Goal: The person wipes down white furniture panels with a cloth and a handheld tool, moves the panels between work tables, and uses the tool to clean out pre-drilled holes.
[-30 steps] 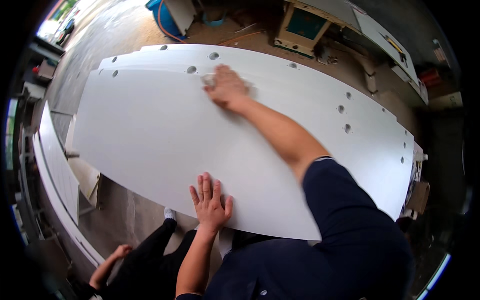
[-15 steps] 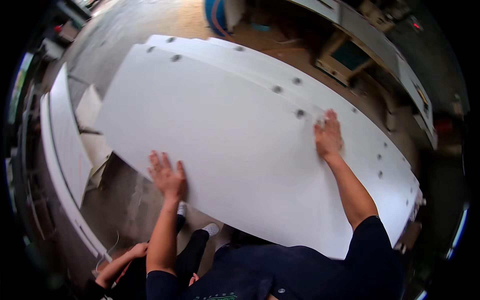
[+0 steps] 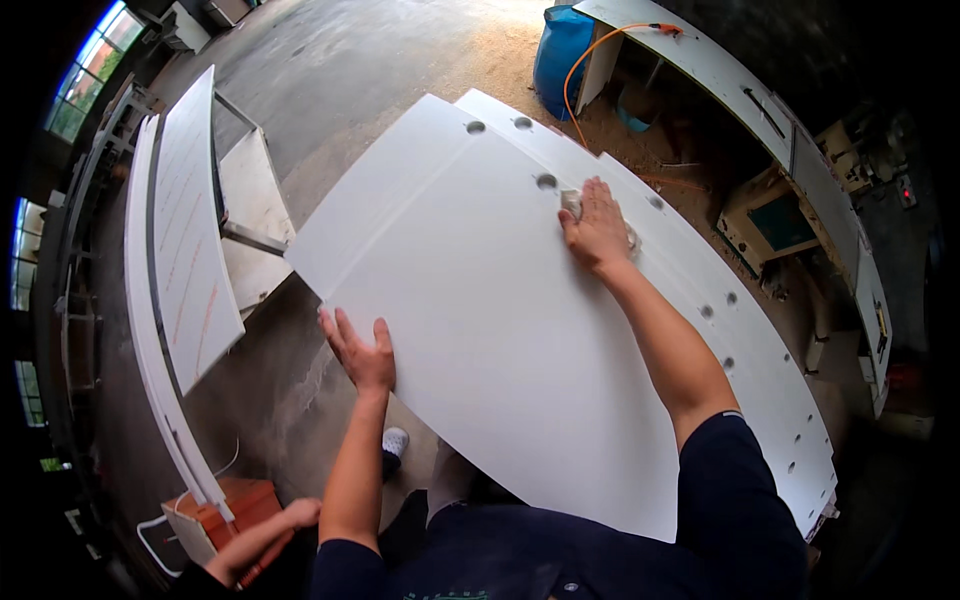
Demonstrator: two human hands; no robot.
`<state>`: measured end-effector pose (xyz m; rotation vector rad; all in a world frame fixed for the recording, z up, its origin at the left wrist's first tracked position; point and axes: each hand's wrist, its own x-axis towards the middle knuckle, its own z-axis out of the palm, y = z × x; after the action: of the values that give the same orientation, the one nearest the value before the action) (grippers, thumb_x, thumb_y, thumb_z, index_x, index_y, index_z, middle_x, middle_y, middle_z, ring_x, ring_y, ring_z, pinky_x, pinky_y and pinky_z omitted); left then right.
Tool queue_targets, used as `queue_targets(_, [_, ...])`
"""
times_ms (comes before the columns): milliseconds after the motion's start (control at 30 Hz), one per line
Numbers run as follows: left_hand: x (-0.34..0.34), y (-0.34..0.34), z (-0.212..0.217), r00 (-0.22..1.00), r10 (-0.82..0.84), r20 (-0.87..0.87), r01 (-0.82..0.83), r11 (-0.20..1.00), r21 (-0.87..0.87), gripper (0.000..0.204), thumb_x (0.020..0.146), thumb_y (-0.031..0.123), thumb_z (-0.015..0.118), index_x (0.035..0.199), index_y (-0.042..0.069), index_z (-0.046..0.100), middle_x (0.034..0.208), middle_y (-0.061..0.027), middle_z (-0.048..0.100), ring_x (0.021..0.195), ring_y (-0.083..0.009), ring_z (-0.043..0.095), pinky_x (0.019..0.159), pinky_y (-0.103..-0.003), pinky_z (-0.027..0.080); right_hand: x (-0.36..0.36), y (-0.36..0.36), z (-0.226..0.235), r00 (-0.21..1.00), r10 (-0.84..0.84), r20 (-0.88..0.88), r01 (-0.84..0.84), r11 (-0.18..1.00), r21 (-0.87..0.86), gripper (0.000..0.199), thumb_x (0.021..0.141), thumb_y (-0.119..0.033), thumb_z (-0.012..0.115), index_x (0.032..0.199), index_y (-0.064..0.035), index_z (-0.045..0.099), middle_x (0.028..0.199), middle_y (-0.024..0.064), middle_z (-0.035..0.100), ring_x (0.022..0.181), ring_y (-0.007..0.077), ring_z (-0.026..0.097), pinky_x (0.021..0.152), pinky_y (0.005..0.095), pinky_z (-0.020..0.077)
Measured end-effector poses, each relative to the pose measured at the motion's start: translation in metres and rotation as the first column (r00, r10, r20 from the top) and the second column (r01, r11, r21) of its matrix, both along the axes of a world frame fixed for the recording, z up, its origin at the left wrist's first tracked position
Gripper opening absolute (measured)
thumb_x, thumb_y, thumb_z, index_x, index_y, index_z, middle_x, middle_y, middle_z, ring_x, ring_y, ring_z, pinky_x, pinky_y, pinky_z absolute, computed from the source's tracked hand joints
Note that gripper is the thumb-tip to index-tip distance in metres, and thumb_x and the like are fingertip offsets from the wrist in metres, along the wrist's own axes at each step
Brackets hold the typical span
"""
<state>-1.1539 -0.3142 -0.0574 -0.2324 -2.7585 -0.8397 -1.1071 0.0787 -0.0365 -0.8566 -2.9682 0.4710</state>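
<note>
A large white board (image 3: 500, 330) with drilled round holes lies flat in front of me on top of a second white board. My right hand (image 3: 598, 228) presses a small pale cloth or pad (image 3: 574, 204) onto the board beside a round hole (image 3: 546, 182). My left hand (image 3: 360, 350) rests flat on the board's near left edge with its fingers spread, holding nothing.
More white panels (image 3: 185, 240) stand on a rack at the left. A blue barrel (image 3: 562, 45) and an orange cable (image 3: 600, 50) sit at the far side, a long machine bench (image 3: 790, 140) at the right. Another person's hand (image 3: 262, 535) reaches toward a red-brown box (image 3: 215, 505) at the lower left. Sawdust covers the concrete floor.
My view has swung, so the board now lies more to the right. My right hand with the pad stays beside a hole, and my left hand stays flat at the board's near edge.
</note>
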Motion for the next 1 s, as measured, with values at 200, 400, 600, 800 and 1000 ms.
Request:
queue_targets(200, [-0.003,0.007,0.008,0.994,-0.054,0.096,0.032,0.976,0.214,0.08,0.085,0.016,0.062,0.145,-0.007,0.014,0.153,-0.0281,0.008,0.143,-0.042,0.011,0.115,-0.046,0.017,-0.157,-0.012,-0.002,0.993,0.107,-0.044,-0.106,0.994,0.015,0.075,0.096,-0.049,0.037,0.147,0.004,0.021,0.155,0.021,0.017,0.146,0.0294,0.013,0.119,0.0382,0.0103])
queue_targets(400, [-0.01,-0.003,0.009,0.987,-0.127,0.095,0.095,0.953,0.286,0.084,0.084,0.013,0.062,0.148,-0.001,0.009,0.154,-0.0285,0.003,0.143,-0.0444,0.006,0.114,-0.052,0.016,-0.173,-0.068,-0.006,0.976,0.216,-0.026,-0.214,0.975,0.056,0.076,0.095,-0.048,0.041,0.147,0.0037,0.022,0.155,0.0214,0.018,0.146,0.0293,0.013,0.119,0.0383,0.0098])
queue_targets(600, [-0.012,0.005,0.005,0.979,-0.185,0.082,0.151,0.937,0.316,0.085,0.082,0.01,0.063,0.15,0.003,0.011,0.154,-0.0291,0.002,0.142,-0.0472,0.007,0.113,-0.054,0.018,-0.179,-0.037,0.005,0.985,0.17,0.009,-0.17,0.985,-0.001,0.071,0.096,-0.048,0.038,0.148,-0.0014,0.024,0.156,0.0187,0.02,0.145,0.0284,0.016,0.119,0.0378,0.0101])
queue_targets(800, [-0.012,-0.001,0.001,0.983,-0.164,0.085,0.121,0.919,0.374,0.088,0.08,0.006,0.064,0.15,0.005,0.011,0.154,-0.0291,0.003,0.143,-0.0463,0.007,0.113,-0.053,0.015,-0.161,-0.205,0.0,0.868,0.496,-0.001,-0.491,0.859,-0.144,0.077,0.094,-0.052,0.038,0.148,-0.0004,0.023,0.156,0.0168,0.02,0.145,0.0302,0.017,0.119,0.0401,0.0099])
queue_targets(1000, [0.001,-0.02,0.004,0.942,-0.213,0.261,0.054,0.861,0.505,0.09,0.083,0.016,0.064,0.149,-0.002,0.004,0.155,-0.027,0.006,0.144,-0.0403,0.008,0.116,-0.047,0.012,-0.191,-0.037,-0.014,0.987,0.142,0.081,-0.146,0.988,0.053,0.069,0.098,-0.046,0.033,0.146,0.002,0.027,0.155,0.0208,0.019,0.145,0.0328,0.017,0.119,0.0417,0.0071])
